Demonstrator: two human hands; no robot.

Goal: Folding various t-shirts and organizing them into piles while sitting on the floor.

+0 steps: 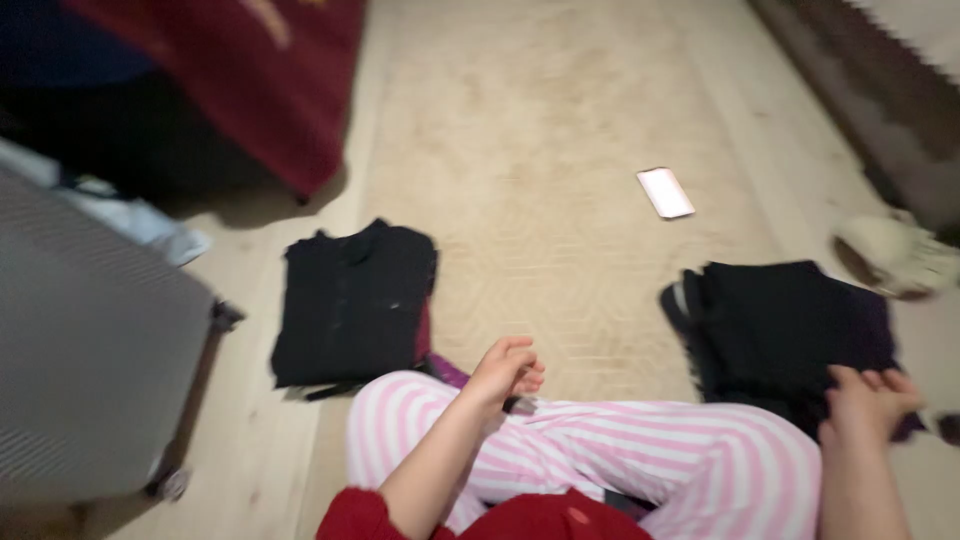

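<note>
Fingers of my right hand [868, 397] are curled down onto the near edge of the dark folded pile [790, 335] at the lower right of the frame, touching the cloth; whether they've actually pinched it, I can't tell through the blur. My left hand [505, 372] sits lower centre, fingers loosely bent inward, hovering over my knee. It looks empty, though a small dark bit shows just under the fingertips and I can't make out what it is.

Pink-and-white striped trousers [620, 450] run across the bottom of the frame, red sleeves [350, 515] at the very bottom edge. Left of centre lies a second folded black garment [352, 300], with a sliver of purple and dark red peeking from beneath its right edge. A white phone [665, 192] rests on the beige rug [540, 150], upper right of centre, well apart from both piles. Grey hard-shell suitcase [90, 370] fills the left side, a dark red cloth [270, 80] the upper left. A pale slipper [895, 255] sits at the right edge, near the right-hand pile.
</note>
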